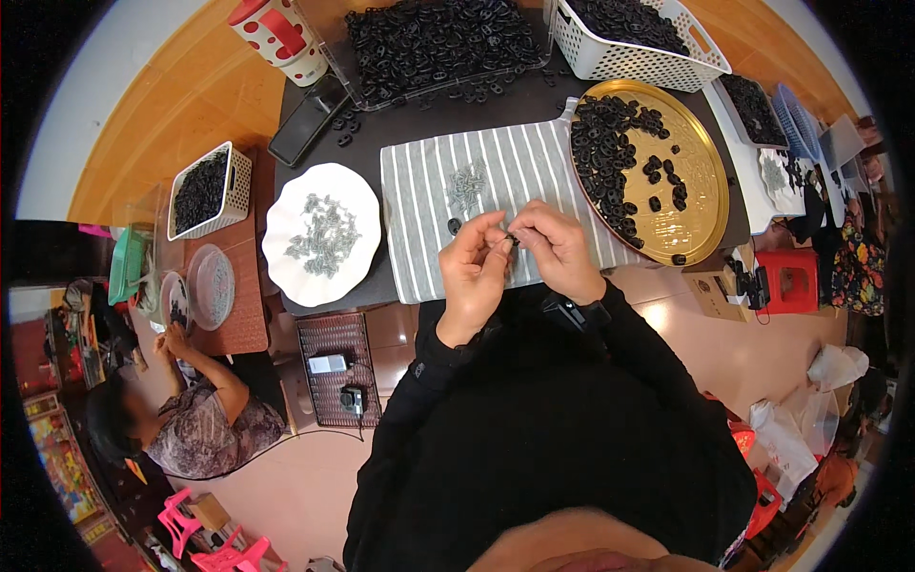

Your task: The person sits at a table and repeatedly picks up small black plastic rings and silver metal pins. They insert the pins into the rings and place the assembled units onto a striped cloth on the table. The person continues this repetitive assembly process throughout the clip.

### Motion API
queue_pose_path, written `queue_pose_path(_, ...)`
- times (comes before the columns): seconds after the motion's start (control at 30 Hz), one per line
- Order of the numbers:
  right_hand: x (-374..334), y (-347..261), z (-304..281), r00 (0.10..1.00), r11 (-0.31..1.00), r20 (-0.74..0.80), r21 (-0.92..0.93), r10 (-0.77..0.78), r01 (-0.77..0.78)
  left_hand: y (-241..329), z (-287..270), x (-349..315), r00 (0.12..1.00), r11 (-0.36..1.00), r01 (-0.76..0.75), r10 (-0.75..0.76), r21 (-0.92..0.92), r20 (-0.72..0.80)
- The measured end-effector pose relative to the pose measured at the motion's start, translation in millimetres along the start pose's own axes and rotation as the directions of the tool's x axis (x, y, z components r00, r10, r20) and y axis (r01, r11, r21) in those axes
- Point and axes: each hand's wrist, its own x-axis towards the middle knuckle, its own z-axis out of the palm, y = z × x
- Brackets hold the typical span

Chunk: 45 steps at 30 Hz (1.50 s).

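Observation:
Over the grey-and-white striped cloth (419,191), my left hand (474,275) and my right hand (558,250) meet with fingertips pinched together. Between them is a small black part (514,241), mostly covered by the fingers. Just beyond my hands lies a loose pile of small clear-grey pieces (467,186) on the cloth. One black oval part (454,226) rests beside my left hand. To the right, a round gold tray (701,191) carries many black oval parts, massed on its left side. A white scalloped plate (278,229) at left holds more clear-grey pieces.
A clear bin (353,91) and a white perforated basket (620,62), both full of black parts, stand at the back. A phone (307,122) and a polka-dot tumbler (276,43) are back left. At far left, another person (214,410) works at a red-brown table (243,296).

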Motion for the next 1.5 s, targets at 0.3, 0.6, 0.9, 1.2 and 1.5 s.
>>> queue_pose_path(0.3, -2, -10, 0, 0.974, 0.949, -0.067, 0.246, 0.218, -0.195, 2, -9, -7, 1.0, 0.998, -0.028, 0.029, 0.056, -0.002)
queue_pose_path(0.6, 26, -37, 25, 0.977, 0.842, 0.205, -0.514, -0.066, 0.165, 27, -62, -23, 0.961, 0.995, -0.1, 0.097, 0.001, -0.26)
queue_pose_path(0.9, 37, -38, 60, 0.957, 0.671, 0.29, -0.715, 0.026, 0.199, 26, -72, -30, 0.96, 0.995, -0.087, 0.071, -0.046, -0.27)
queue_pose_path(1.2, 34, -33, 46, 0.917, 0.79, 0.394, -0.543, -0.061, 0.286, 28, -69, -28, 0.966, 0.996, -0.061, 0.044, -0.058, -0.255)
queue_pose_path(1.5, 15, -19, 13, 0.878, 0.801, 0.08, 0.378, 0.472, -0.464, 24, -41, -16, 0.996, 0.996, -0.021, 0.013, -0.088, -0.091)
